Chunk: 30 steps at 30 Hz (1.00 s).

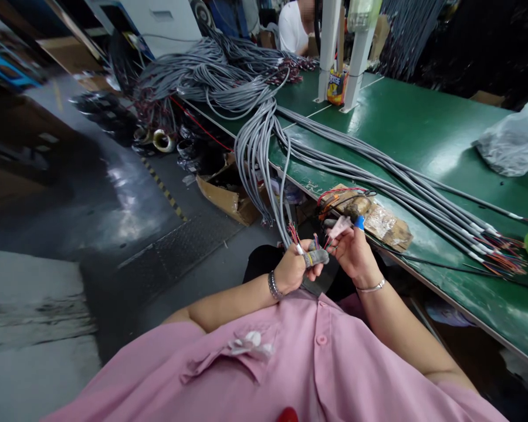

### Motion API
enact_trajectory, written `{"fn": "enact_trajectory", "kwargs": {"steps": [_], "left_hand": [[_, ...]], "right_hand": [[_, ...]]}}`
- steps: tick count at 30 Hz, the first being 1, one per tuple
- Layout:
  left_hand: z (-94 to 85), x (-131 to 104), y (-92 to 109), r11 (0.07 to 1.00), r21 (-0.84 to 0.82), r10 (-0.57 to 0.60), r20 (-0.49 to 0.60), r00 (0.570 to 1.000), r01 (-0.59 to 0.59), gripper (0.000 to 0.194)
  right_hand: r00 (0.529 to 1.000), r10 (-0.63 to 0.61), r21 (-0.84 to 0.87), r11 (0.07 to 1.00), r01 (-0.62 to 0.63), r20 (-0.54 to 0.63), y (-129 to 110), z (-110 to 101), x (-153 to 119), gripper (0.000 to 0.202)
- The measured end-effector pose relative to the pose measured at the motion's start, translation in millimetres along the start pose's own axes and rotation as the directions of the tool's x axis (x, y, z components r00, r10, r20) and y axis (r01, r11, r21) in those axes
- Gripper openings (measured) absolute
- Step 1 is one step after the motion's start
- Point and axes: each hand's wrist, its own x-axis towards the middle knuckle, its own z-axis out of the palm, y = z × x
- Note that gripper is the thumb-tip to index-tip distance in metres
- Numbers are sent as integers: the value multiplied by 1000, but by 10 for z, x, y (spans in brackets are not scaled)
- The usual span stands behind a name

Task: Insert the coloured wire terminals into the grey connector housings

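My left hand, with a grey covering on a finger, is closed around the end of a grey cable. Thin coloured wires fan out of the cable end above the fist. Just to the right, my right hand has its fingers pinched at the wire tips; a blue cover sits on one fingertip. What exactly the pinch holds is too small to tell. A pinkish-white scrap shows at its fingers. Beyond the hands, a wooden block wrapped in clear tape lies at the bench edge.
Grey cables with stripped ends run along the green bench. A large cable heap lies at the back left. Two white posts, a yellow packet and a plastic bag stand on the bench. A cardboard box sits below; a person is behind.
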Motion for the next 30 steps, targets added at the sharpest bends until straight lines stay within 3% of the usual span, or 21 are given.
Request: {"fn": "enact_trajectory", "kwargs": {"steps": [6,14,24,30], "left_hand": [[36,-45,51,999,11,53,-70,996,-52,37],[69,58,66,997,9,76,-63,995,-76,35],[54,87,11,998,26,55,-45,997,-54,34],[42,81,-28,999,3,52,-64,997,-52,35]], "right_hand": [[996,-84,-39,996,84,-10,-26,39,-42,38],[989,-82,-86,994,72,-123,-22,23,-15,39],[975,-183,-95,981,172,-123,8,29,-37,33],[989,-86,-9,996,86,-122,18,18,-37,39]]}}
